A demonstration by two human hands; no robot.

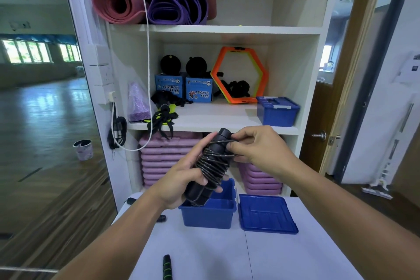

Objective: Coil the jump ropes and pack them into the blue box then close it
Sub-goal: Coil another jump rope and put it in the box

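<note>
Head view: left hand (181, 179) grips black jump rope (212, 163) at lower end, fingers (202, 180) curled round it. Right hand (256, 150) pinches its loose bit near top. Rope up in air, just above open blue box (209, 213) on counter (204, 257). Bundle tilted: top up-right, bottom points down at box. Left hand nearer box. Rope wound tight in rings. Lid (266, 216) flat, just right of box.

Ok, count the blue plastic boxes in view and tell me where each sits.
2. An open box stands on the table, its lid lying to its right. A closed box sits at the right end of the middle shelf. More could be hidden elsewhere.
</note>
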